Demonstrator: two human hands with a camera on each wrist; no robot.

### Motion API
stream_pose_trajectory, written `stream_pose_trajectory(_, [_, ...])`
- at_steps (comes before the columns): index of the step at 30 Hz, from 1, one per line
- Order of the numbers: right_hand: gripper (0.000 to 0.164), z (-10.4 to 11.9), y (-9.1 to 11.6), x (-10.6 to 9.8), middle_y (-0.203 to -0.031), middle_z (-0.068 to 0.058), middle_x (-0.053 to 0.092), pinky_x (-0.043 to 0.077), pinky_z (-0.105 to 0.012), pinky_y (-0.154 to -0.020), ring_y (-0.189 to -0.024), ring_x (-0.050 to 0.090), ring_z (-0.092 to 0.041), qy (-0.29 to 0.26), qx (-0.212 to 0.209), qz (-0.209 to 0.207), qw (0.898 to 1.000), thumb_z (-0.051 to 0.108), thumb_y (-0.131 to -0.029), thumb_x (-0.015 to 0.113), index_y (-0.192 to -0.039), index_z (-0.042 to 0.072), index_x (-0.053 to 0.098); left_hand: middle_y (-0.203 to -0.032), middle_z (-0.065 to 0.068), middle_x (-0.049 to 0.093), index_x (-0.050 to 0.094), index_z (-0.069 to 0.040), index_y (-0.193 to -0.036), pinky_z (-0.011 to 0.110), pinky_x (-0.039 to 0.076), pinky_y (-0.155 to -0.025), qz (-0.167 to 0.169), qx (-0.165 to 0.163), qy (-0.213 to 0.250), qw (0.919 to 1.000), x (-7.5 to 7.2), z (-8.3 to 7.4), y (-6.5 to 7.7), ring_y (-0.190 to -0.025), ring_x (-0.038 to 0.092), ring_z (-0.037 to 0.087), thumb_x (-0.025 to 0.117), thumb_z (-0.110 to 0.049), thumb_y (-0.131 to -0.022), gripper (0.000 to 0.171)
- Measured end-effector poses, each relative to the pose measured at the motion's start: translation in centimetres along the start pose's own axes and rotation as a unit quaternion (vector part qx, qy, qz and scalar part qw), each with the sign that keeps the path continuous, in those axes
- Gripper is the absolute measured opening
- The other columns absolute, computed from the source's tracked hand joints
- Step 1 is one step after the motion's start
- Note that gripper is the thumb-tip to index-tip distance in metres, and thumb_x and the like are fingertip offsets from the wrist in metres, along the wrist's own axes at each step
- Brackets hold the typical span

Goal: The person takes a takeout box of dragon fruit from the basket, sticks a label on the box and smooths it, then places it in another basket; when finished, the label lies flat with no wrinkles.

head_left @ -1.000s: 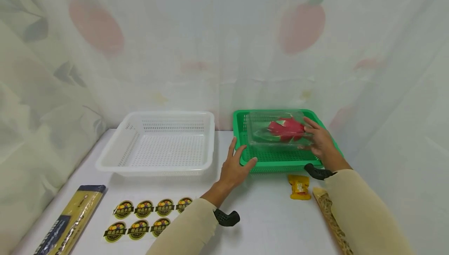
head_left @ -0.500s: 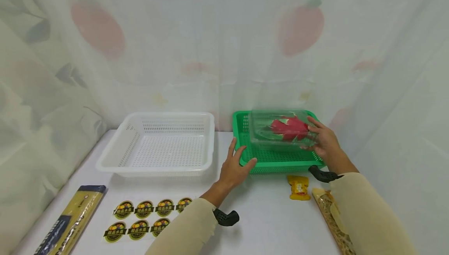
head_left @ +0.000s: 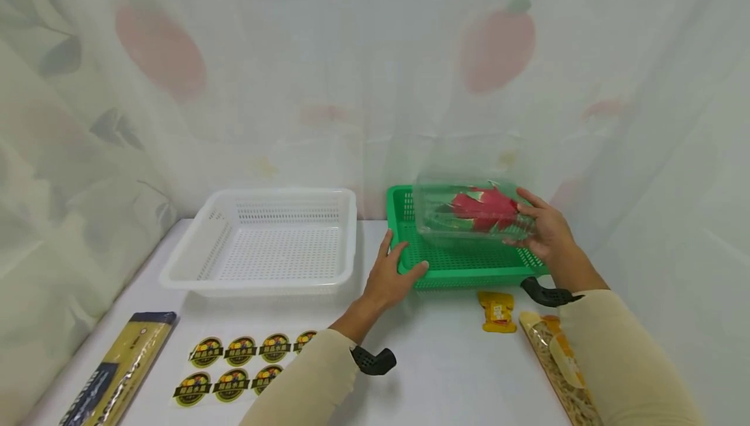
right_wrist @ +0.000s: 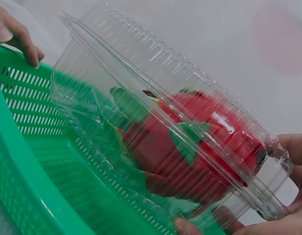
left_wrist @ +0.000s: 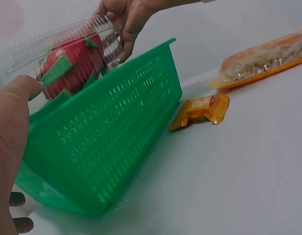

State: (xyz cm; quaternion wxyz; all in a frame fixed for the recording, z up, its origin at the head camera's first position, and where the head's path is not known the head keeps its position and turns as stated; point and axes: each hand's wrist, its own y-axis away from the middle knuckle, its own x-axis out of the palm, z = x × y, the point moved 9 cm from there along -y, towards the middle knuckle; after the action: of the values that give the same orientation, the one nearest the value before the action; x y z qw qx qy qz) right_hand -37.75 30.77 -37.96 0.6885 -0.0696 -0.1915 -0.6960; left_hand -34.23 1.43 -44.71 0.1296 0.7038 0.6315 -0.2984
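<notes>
A clear plastic clamshell box (right_wrist: pixel 141 73) with a red dragon fruit (head_left: pixel 483 210) inside hangs tilted over the green basket (head_left: pixel 457 277). My right hand (head_left: pixel 545 227) grips the box by its right end, thumb on one side and fingers on the other, as the right wrist view shows. At the basket's near left corner, my left hand (head_left: pixel 391 276) holds the rim. Its thumb (left_wrist: pixel 23 88) lies over the rim in the left wrist view, while two fingertips show low outside the wall.
A white basket (head_left: pixel 263 281) stands to the left. In front lie a sheet of round fruit stickers (head_left: pixel 231 383), a gold spaghetti pack (head_left: pixel 125 361), a small orange-yellow packet (head_left: pixel 498 312) and a long bag of pale dry pieces (head_left: pixel 553 367). Curtains hang behind and at the sides.
My right hand has drawn the clamshell box slightly to the right, and the box's front now tilts up more. The left hand stays at the basket corner.
</notes>
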Motion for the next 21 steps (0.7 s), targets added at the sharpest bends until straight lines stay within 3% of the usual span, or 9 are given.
stream_pose_trajectory(7, [0.058,0.7,0.7,0.3,-0.156,0.001,0.020,0.013,-0.069,-0.102,-0.109,0.044,-0.019,-0.016,0.002,-0.007,1.000,0.020,-0.100,0.053,-0.153,0.027,0.030,-0.159,0.008,0.013,0.036,-0.015,-0.149,0.054,0.027,-0.106,-0.004,-0.015,0.025,0.9996,-1.0,-1.1,-0.1,-0.141,0.021,0.029,0.054,-0.065,-0.087,0.082])
stream_pose_trajectory(13, [0.060,1.2,1.4,0.7,-0.152,0.001,0.025,0.013,-0.070,-0.101,-0.109,0.044,-0.020,-0.010,-0.003,0.002,1.000,0.021,-0.099,0.055,-0.153,0.026,0.029,-0.159,0.006,0.013,0.033,-0.017,-0.151,0.056,0.027,-0.105,-0.044,0.000,0.048,0.9979,-3.2,-3.2,0.1,-0.141,0.021,0.030,0.055,-0.066,-0.086,0.085])
stream_pose_trajectory(16, [0.061,1.4,1.7,1.0,-0.153,0.000,0.023,0.013,-0.070,-0.101,-0.110,0.046,-0.020,-0.015,-0.002,0.008,1.000,0.021,-0.099,0.056,-0.153,0.026,0.029,-0.159,0.006,0.013,0.030,-0.019,-0.152,0.056,0.026,-0.105,-0.055,0.007,0.089,0.9945,-4.2,-4.6,0.1,-0.140,0.022,0.030,0.055,-0.063,-0.087,0.083])
stream_pose_trajectory(19, [0.060,1.6,2.1,1.2,-0.154,-0.001,0.021,0.013,-0.070,-0.101,-0.112,0.046,-0.020,-0.019,-0.001,0.012,1.000,0.022,-0.100,0.054,-0.154,0.027,0.028,-0.158,0.004,0.015,0.028,-0.021,-0.153,0.055,0.030,-0.103,-0.046,-0.001,0.142,0.9888,-4.6,-5.8,-0.2,-0.137,0.029,0.032,0.055,-0.064,-0.087,0.083])
stream_pose_trajectory(21, [0.060,1.8,2.5,1.4,-0.150,-0.003,0.026,0.012,-0.070,-0.101,-0.112,0.046,-0.020,-0.021,-0.002,0.017,1.000,0.021,-0.100,0.054,-0.154,0.027,0.027,-0.158,0.002,0.017,0.026,-0.023,-0.153,0.053,0.034,-0.101,-0.037,-0.013,0.174,0.9840,-4.7,-6.4,-0.5,-0.133,0.035,0.032,0.054,-0.065,-0.088,0.082])
